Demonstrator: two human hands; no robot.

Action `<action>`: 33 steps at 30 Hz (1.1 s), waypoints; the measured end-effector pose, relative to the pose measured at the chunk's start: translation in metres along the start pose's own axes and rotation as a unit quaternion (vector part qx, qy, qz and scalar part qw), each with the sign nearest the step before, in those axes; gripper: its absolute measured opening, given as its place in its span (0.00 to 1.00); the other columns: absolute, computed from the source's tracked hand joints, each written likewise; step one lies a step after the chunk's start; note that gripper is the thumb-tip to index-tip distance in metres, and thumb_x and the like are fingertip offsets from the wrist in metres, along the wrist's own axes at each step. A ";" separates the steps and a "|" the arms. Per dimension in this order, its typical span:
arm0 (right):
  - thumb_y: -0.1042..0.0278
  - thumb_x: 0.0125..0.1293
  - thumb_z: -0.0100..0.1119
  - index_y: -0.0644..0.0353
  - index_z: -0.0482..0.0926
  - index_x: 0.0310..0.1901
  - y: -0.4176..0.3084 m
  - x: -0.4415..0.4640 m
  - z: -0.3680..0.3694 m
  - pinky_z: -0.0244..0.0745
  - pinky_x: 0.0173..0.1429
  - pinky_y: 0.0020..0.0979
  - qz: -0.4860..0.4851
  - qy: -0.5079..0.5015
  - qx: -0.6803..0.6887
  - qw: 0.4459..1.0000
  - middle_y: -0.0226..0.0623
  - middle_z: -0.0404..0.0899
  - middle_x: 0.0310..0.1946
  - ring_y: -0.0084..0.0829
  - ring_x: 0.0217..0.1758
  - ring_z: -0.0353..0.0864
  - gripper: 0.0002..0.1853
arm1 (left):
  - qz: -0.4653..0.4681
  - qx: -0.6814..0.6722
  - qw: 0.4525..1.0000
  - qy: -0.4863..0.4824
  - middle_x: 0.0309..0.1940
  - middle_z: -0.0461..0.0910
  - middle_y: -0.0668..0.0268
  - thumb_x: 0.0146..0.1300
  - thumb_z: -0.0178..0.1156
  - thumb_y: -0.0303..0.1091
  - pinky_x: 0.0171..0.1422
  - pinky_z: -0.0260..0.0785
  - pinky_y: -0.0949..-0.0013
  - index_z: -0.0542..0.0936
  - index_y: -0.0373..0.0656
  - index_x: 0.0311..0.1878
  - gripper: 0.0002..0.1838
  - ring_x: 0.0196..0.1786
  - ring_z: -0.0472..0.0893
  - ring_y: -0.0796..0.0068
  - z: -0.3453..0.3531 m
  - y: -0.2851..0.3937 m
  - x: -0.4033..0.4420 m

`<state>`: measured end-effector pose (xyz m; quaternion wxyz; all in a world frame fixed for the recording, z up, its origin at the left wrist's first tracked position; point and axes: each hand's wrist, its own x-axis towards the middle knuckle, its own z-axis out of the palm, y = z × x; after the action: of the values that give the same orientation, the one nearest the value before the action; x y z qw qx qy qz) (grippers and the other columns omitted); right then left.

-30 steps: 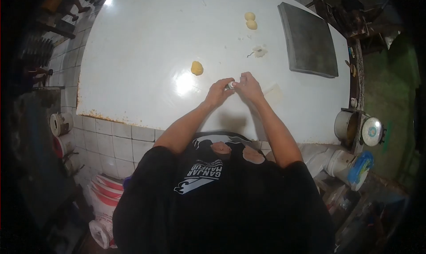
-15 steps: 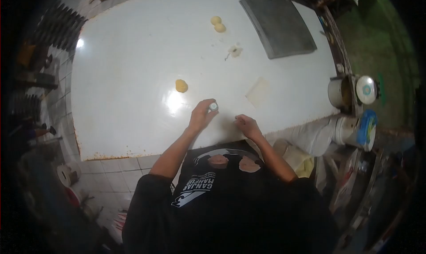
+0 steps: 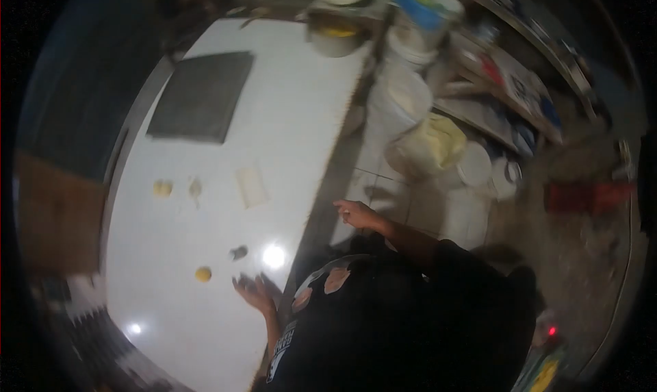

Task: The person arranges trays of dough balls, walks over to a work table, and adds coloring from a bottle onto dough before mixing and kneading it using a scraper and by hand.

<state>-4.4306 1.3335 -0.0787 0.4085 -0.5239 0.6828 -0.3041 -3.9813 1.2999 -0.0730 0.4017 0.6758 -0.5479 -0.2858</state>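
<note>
My left hand (image 3: 253, 294) is open at the table's near edge, its fingers spread and nothing in them. Just beyond its fingertips lies a small dark, blurred container (image 3: 239, 252), with a yellow lump (image 3: 203, 274) to its left. My right hand (image 3: 357, 215) hangs past the table edge over the floor, blurred, with fingers partly stretched out and no object visible in it. Two pale yellow balls (image 3: 163, 188) touch each other farther off, beside a whitish scrap (image 3: 195, 188). A thin pale rectangle (image 3: 252, 187) lies on the white table (image 3: 287, 125).
A dark grey slab (image 3: 201, 97) is on the table's far part. Near the far end stands a pot (image 3: 335, 39) with yellow contents. Buckets, a yellow bag (image 3: 441, 144) and a shelf with sacks (image 3: 513, 91) stand to the right. Tiled floor (image 3: 383, 186) shows between.
The view has swung round to the right. The small container has left my left hand, which has opened, and lies on the table. My right hand has moved off past the table edge.
</note>
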 end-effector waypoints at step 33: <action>0.54 0.72 0.70 0.63 0.80 0.64 0.334 -0.308 -0.249 0.86 0.45 0.39 0.385 0.329 0.133 0.852 0.44 0.90 0.43 0.37 0.40 0.90 0.26 | 0.340 -0.225 0.767 -0.496 0.56 0.81 0.58 0.67 0.71 0.26 0.64 0.71 0.65 0.75 0.31 0.68 0.28 0.58 0.78 0.68 0.596 0.635 -0.061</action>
<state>-4.7689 1.7162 -0.1664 0.3102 -0.0289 0.8774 -0.3648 -4.8122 1.1732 0.1609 0.2852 0.1001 -0.7848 -0.5411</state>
